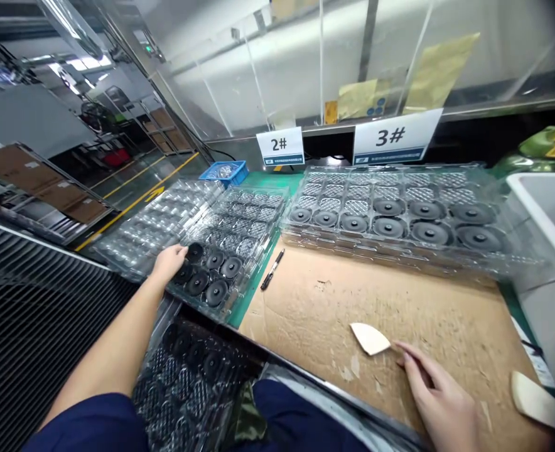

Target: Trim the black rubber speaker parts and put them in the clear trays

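Note:
My left hand (168,263) is closed at the fingertips on the edge of a black round part (194,252) at the near left of a clear plastic tray (269,227). Several similar black discs sit in the pockets beside it. Over the cardboard sheet (301,314), my right hand (440,392) pinches the narrow end of a cream-coloured, fan-shaped flat piece (370,339). Its broad end points left, away from my fingers.
A black pen (272,270) lies on the cardboard's left side. Behind it stands a larger clear tray (353,237) with black discs. Another tray (183,402) with discs is below the bench edge. A blue basket (237,176), a white bin (536,232) and a cream piece (536,400) surround the area.

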Available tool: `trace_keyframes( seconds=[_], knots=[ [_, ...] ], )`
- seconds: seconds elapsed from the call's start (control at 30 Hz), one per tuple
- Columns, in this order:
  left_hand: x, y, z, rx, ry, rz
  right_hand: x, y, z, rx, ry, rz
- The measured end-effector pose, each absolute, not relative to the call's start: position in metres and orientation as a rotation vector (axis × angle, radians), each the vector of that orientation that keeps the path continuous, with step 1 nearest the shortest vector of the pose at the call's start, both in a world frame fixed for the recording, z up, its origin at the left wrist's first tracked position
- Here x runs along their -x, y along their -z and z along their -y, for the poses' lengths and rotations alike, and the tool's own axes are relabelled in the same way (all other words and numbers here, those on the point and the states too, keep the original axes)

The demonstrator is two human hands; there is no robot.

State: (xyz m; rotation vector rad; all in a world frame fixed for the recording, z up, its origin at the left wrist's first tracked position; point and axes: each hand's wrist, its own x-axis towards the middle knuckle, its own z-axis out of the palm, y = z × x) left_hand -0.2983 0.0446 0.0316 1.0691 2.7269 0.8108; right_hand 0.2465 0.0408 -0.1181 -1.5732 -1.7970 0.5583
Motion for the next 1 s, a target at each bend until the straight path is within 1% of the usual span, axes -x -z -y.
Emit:
trace_keyframes(
  seconds=[0.1, 0.2, 0.33, 0.43, 0.53, 0.63, 0.7, 0.77, 0.83, 0.9, 1.0],
  knots=[
    [0.305, -0.013, -0.046, -1.131, -0.674, -2.778, -0.247, 0.121, -0.042, 1.519, -0.572, 1.795],
    [0.297, -0.002, -0.036, -1.265, -0.639, -2.801, -0.244, 0.121, -0.042, 1.476, -0.559, 1.8],
    [0.257, -0.001, -0.022, -1.592, -0.733, -2.665, -0.236, 0.116, -0.043, 1.469, -0.492, 1.83],
    [0.21, 0.004, -0.025, -1.929, -0.871, -2.362, -0.235, 0.095, -0.051, 1.455, -0.418, 1.904],
    [0.158, 0.023, -0.043, -2.34, -0.982, -1.932, -0.244, 0.048, -0.06, 1.427, -0.326, 2.043],
    [0.106, 0.057, -0.069, -2.534, -0.879, -1.642, -0.255, -0.021, -0.065, 1.369, -0.249, 2.271],
    [0.073, 0.083, -0.08, -2.55, -0.746, -1.635, -0.263, -0.068, -0.071, 1.352, -0.19, 2.44],
    [0.048, 0.105, -0.083, -2.519, -0.74, -1.686, -0.275, -0.109, -0.085, 1.426, -0.095, 2.544],
    [0.031, 0.121, -0.078, -2.476, -0.773, -1.782, -0.295, -0.139, -0.109, 1.604, 0.05, 2.536],
    [0.026, 0.13, -0.072, -2.456, -0.81, -1.792, -0.321, -0.159, -0.142, 1.818, 0.222, 2.437],
    [0.03, 0.134, -0.067, -2.438, -0.873, -1.747, -0.363, -0.171, -0.193, 2.093, 0.509, 2.138]
  ],
)
